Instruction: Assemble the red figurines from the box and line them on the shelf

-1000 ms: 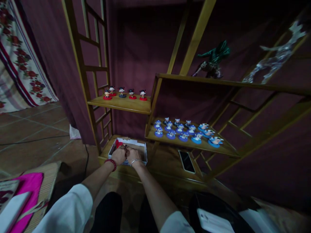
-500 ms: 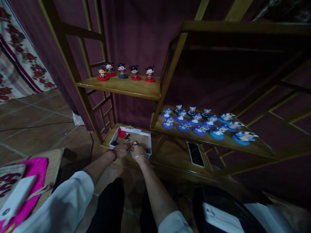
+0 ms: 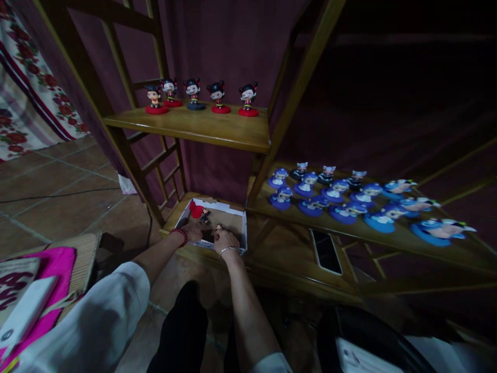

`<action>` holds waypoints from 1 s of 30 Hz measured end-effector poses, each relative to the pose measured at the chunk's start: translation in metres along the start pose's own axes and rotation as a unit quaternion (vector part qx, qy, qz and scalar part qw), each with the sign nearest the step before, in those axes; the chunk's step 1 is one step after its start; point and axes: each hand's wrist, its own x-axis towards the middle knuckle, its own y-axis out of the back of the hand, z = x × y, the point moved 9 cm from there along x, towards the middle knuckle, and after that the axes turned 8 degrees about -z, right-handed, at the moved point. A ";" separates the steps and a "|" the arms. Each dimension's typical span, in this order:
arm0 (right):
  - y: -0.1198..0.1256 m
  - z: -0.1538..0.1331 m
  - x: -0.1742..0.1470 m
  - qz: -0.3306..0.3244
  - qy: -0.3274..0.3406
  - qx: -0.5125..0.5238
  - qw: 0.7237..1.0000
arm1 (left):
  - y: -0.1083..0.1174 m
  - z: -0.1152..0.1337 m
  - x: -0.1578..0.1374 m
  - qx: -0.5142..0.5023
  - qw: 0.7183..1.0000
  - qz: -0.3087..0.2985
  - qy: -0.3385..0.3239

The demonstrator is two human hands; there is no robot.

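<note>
Both hands are inside a shallow white cardboard box (image 3: 244, 228) on the low shelf. My right hand (image 3: 227, 240), with a bracelet at the wrist, is closed around a small figurine (image 3: 219, 226) whose dark-haired head shows above the fingers. My left hand (image 3: 193, 232), wearing red beads, reaches over the box's left part; its fingertips are dim and I cannot tell whether they grip anything. Just beyond them lies another dark figurine (image 3: 205, 214). Red round bases (image 3: 196, 209) sit in the box's back left corner.
Several figurines on red or dark bases (image 3: 220, 110) stand on the upper shelf (image 3: 186, 127). Rows of blue and purple figurines (image 3: 336, 190) fill the right shelf. Below it lies a phone (image 3: 326, 251). A woven stool (image 3: 87, 259) with a pink bag stands at left.
My left hand has drawn apart from my right hand, toward the box's left side. My right hand still holds the figurine. The camera view has shifted, so the shelves look larger.
</note>
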 end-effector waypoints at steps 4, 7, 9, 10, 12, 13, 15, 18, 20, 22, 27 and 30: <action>0.002 0.003 0.011 0.013 0.031 0.012 0.999 | -0.008 -0.014 0.010 -0.020 0.998 -0.042 0.038; 0.002 0.011 0.021 0.004 0.034 0.026 0.999 | -0.011 -0.023 0.019 -0.033 0.997 -0.040 0.062; 0.000 0.014 0.026 -0.008 0.042 0.043 0.998 | -0.014 -0.030 0.026 -0.037 0.995 -0.039 0.079; 0.000 0.015 0.028 -0.011 0.046 0.049 0.998 | -0.014 -0.032 0.030 -0.038 0.995 -0.038 0.087; -0.003 0.014 0.030 -0.020 0.053 0.049 0.997 | -0.014 -0.035 0.036 -0.038 0.994 -0.031 0.095; -0.006 0.013 0.031 -0.026 0.060 0.047 0.997 | -0.013 -0.036 0.039 -0.038 0.994 -0.026 0.097; -0.011 0.008 0.031 -0.039 0.082 0.047 0.995 | -0.012 -0.038 0.044 -0.039 0.994 -0.015 0.105; -0.013 0.006 0.034 -0.039 0.091 0.057 0.993 | -0.012 -0.040 0.047 -0.045 0.992 0.005 0.118; -0.009 0.009 0.036 -0.022 0.079 0.063 0.995 | -0.011 -0.041 0.047 -0.051 0.991 0.019 0.121; -0.002 0.013 0.037 -0.004 0.068 0.072 0.995 | -0.011 -0.041 0.047 -0.056 0.990 0.035 0.123; 0.012 0.019 0.035 0.023 0.045 0.072 0.996 | -0.008 -0.037 0.051 -0.077 0.988 0.070 0.114; 0.012 0.021 0.036 0.017 0.031 0.072 0.997 | -0.010 -0.025 0.056 -0.094 0.990 0.064 0.088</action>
